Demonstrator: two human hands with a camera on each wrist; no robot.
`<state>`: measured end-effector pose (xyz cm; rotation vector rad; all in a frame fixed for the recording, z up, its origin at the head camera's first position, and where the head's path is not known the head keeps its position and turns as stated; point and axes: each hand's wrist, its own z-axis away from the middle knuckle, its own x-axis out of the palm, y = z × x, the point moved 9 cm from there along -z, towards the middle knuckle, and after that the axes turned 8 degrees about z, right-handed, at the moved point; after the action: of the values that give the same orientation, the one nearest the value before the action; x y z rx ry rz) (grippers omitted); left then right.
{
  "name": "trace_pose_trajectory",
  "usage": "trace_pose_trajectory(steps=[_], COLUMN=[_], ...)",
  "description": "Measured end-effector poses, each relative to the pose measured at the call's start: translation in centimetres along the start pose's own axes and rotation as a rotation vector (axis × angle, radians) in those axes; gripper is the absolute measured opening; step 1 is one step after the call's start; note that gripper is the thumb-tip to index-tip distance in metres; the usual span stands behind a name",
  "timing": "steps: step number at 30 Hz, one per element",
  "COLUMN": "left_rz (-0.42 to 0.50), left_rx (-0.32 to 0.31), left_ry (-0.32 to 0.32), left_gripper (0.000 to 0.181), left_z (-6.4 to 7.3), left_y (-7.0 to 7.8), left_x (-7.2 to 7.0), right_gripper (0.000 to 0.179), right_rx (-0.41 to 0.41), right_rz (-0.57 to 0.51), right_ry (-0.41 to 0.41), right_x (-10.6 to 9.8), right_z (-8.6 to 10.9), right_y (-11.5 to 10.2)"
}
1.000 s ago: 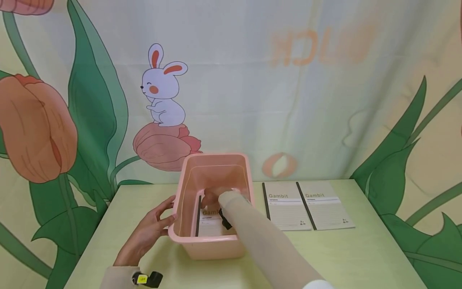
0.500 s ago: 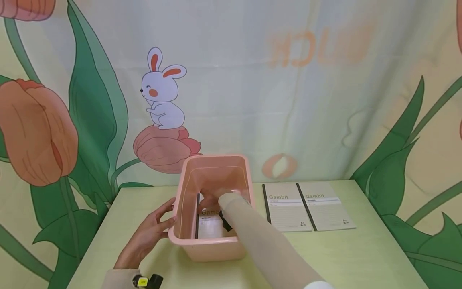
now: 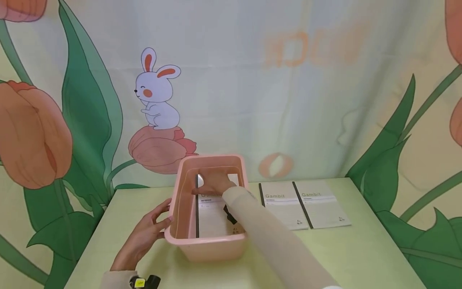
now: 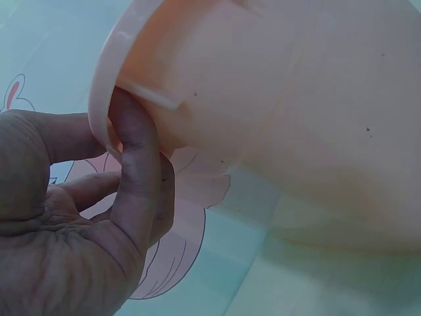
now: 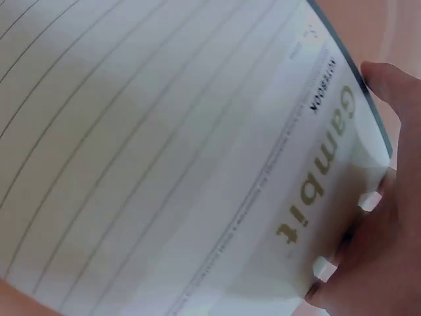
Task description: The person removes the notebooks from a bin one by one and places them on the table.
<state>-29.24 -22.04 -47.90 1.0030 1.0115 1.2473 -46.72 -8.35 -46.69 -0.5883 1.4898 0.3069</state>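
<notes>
A pink plastic bin (image 3: 207,253) stands on the table with a Gambit notebook (image 3: 216,218) inside, dark spine to the left. My left hand (image 3: 146,228) grips the bin's left rim, its fingers curled at the edge in the left wrist view. Inside the bin, my right hand (image 3: 214,184) holds the notebook across its top end. In the right wrist view, the thumb (image 5: 388,82) lies at the spine edge and the other fingers reach over the top edge. The notebook's cover with printed lines (image 5: 164,131) fills most of that view.
Two similar notebooks, a left one (image 3: 283,212) and a right one (image 3: 326,210), lie side by side on the pale green table (image 3: 335,257), right of the bin. Behind the table hangs a printed backdrop (image 3: 231,92) with a rabbit and tulips.
The right hand has moved up and toward the bin's far end, and the notebook has risen with it, showing larger. The left hand keeps its grip on the rim.
</notes>
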Motion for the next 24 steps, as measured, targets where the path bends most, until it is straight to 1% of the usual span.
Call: trace_pose_trajectory(steps=[4, 6, 10, 14, 19, 21, 24], left_rz=[0.006, 0.008, 0.010, 0.015, 0.015, 0.015, 0.024], left_rx=[0.000, 0.000, 0.003, 0.000, -0.003, -0.004, -0.007], left_ry=[0.001, -0.001, -0.007, -0.011, -0.020, -0.020, -0.019], left_gripper=[0.066, 0.067, 0.067, 0.067, 0.068, 0.068, 0.068], left_z=[0.0, 0.0, 0.0, -0.1, -0.2, -0.2, -0.2], left_y=[0.1, 0.1, 0.0, -0.1, -0.1, -0.2, -0.3], left_x=[-0.2, -0.2, 0.0, 0.0, 0.1, 0.1, 0.0], right_gripper=[0.059, 0.057, 0.052, 0.053, 0.054, 0.052, 0.050], right_rx=[-0.044, -0.062, -0.070, -0.117, -0.193, -0.228, -0.282], right_rz=[0.011, 0.051, 0.181, 0.233, 0.300, 0.331, 0.345], right_ry=[0.092, 0.152, 0.245, 0.384, 0.552, 0.610, 0.686], right_x=[-3.6, -5.4, -8.7, -12.5, -17.2, -18.9, -21.2], right_z=[0.7, 1.0, 1.9, 3.0, 5.2, 6.3, 8.0], right_y=[-1.2, -1.9, -3.1, -4.7, -6.8, -7.5, -8.3])
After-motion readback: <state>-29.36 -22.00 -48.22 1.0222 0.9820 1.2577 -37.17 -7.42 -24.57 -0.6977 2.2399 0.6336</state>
